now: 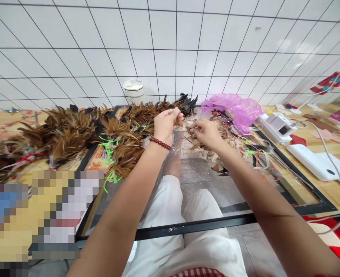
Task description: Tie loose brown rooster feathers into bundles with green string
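Brown feathers (180,120) are pinched in the left hand (164,125). A feather tuft (194,144) is grasped by the right hand (207,132), just beside it.

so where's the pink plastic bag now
In the head view, the pink plastic bag lies at the back of the glass table, right of centre, just beyond the right hand and beside the white device.

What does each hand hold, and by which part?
Left hand pinches brown feathers in its fingertips; right hand grips pale feathers. Which part cannot be told.
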